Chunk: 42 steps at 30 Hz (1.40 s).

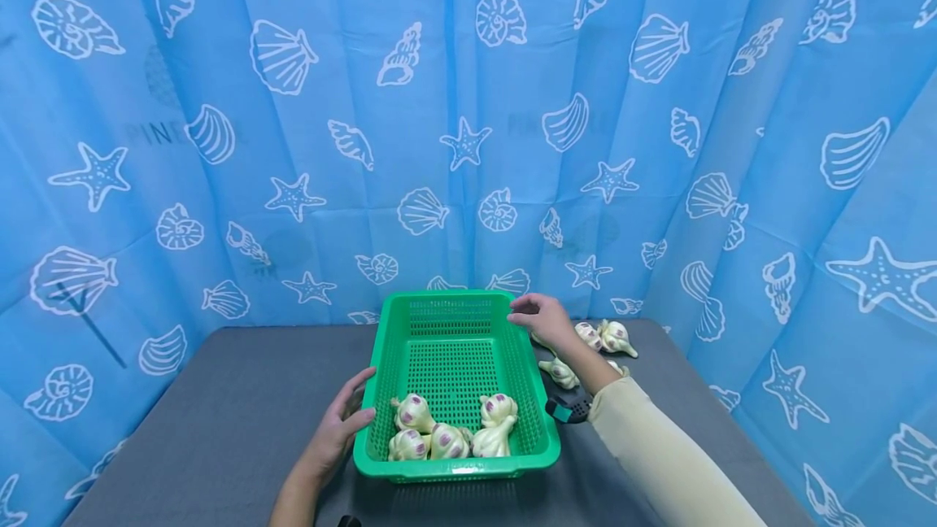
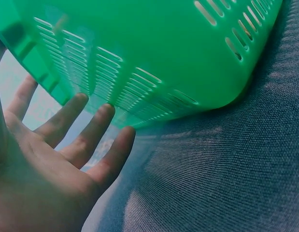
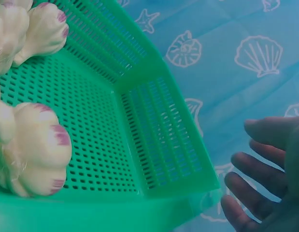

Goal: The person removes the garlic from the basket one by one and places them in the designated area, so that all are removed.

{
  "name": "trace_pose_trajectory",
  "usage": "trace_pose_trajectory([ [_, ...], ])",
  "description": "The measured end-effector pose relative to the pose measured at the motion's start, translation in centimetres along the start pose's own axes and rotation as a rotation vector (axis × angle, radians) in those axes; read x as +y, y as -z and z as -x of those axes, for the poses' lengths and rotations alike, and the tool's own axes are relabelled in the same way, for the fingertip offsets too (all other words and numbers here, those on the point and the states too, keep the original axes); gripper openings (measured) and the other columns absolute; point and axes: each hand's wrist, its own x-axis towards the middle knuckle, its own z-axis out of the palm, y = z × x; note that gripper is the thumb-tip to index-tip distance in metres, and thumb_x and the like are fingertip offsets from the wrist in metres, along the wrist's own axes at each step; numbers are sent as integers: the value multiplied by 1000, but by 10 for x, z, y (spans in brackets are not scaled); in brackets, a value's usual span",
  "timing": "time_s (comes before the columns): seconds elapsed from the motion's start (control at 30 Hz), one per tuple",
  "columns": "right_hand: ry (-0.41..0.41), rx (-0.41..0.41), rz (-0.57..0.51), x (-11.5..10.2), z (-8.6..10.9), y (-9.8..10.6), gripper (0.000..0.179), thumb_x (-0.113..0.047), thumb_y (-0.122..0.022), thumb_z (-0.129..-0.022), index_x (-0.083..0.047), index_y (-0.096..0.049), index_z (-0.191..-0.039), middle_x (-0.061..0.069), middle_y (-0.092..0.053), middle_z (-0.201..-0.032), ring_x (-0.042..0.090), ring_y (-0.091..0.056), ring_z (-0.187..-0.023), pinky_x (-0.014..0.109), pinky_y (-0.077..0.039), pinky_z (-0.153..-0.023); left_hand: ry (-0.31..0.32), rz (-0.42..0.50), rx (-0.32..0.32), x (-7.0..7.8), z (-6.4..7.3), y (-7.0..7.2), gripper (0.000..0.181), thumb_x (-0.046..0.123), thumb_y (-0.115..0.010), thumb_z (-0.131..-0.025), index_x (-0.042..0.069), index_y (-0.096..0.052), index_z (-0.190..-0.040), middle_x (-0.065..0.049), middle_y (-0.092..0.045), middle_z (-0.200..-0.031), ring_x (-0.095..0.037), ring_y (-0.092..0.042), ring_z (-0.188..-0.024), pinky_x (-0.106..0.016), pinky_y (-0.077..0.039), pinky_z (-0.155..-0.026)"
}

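Note:
A green slotted plastic basket stands on the table, with several garlic bulbs gathered at its near end. My left hand is at the basket's left side. Its fingers are spread and fairly straight along the outer wall in the left wrist view, holding nothing. My right hand is over the far right corner of the basket. In the right wrist view its fingers are loosely extended, apart from the rim, with nothing between them. Inside the basket in that view, a garlic bulb shows purple patches.
More garlic bulbs lie on the table right of the basket, partly hidden by my right forearm. A black wrist device is on that arm. Behind the grey table hangs a blue curtain with white seashells and starfish.

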Motion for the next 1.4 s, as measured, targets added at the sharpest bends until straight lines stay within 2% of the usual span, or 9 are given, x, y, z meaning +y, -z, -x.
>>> trace_pose_trajectory([
  [0.37, 21, -162, 70, -15, -5, -5, 24, -14, -71, -89, -3, -69, -110, 7, -68, -103, 26, -62, -98, 40, -50, -81, 0, 5, 2, 0, -1, 0, 60, 9, -53, -97, 11, -29, -152, -24, -33, -146, -38, -39, -129, -37, -48, -89],
  [0.57, 4, -354, 88, -22, -8, -7, 27, -14, -70, -91, -3, -67, -115, 7, -68, -102, 29, -62, -95, 45, -52, -75, -13, -8, -5, 1, 0, 0, 60, 10, -52, -97, 11, -28, -152, -25, -32, -147, -39, -39, -129, -36, -48, -89],
  [0.77, -16, -518, 87, -27, -6, -10, 32, -13, -69, -91, -3, -64, -121, 10, -67, -108, 23, -63, -97, 49, -51, -82, -10, 8, -18, 2, 1, 0, 59, 8, -50, -98, 11, -27, -152, -27, -30, -148, -43, -35, -131, -35, -47, -89],
  [0.9, -31, -573, 88, -29, -5, -12, 34, -13, -68, -92, -3, -63, -124, 10, -66, -109, 26, -63, -99, 51, -50, -84, -8, 10, -18, 3, 1, -1, 59, 8, -50, -98, 11, -27, -152, -27, -30, -148, -44, -34, -131, -34, -47, -89],
  [1.13, -72, -641, 88, -34, -4, -16, 39, -14, -69, -92, -4, -60, -128, 12, -64, -115, 25, -63, -99, 52, -50, -83, 14, -9, 14, 2, -2, -2, 61, 11, -54, -96, 14, -30, -152, -25, -32, -148, -43, -35, -132, -40, -46, -92],
  [1.4, -186, -728, 69, -37, 0, -24, 41, -13, -70, -90, -8, -59, -130, 13, -62, -118, 27, -62, -98, 55, -49, -84, -1, -7, -3, 2, 0, -1, 60, 9, -52, -97, 13, -28, -152, -25, -32, -147, -42, -35, -131, -36, -47, -90],
])
